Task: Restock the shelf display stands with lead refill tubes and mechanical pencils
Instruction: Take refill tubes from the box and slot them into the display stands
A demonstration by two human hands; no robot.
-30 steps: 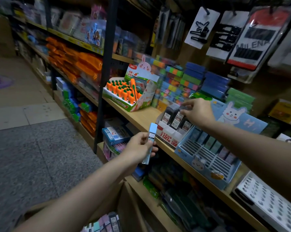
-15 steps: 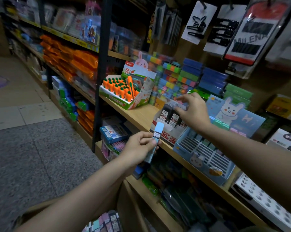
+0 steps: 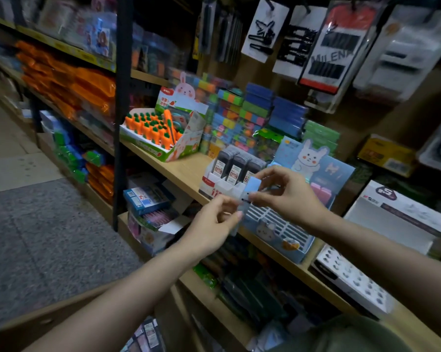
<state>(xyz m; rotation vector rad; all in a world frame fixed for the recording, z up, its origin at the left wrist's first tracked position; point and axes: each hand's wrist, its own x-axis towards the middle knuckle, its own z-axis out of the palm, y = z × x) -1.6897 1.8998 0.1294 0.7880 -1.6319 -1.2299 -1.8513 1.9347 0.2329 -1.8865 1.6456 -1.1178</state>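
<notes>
Shelf [image 3: 189, 171]: I read the wooden shelf as carrying every display; the carrot stand [image 3: 161, 134] and stacked coloured packs [image 3: 242, 115] crowd its back and left.
Blue display stand [image 3: 277, 224]: slotted tray with rabbit backing; most front slots look unfilled, so I judge much restocking remains.
White display stand [image 3: 224, 185]: dark refill tubes [image 3: 235, 165] already stand in it, apparently full.
Carton [image 3: 143, 336]: at lower edge, more stock waits inside.
Left hand [image 3: 214, 224]: grip clenched on the lower part of the lead refill tube [image 3: 249, 189].
Right hand [image 3: 288, 196]: fingertips pinching the same tube just above the blue stand; I cannot tell which hand bears it.
</notes>
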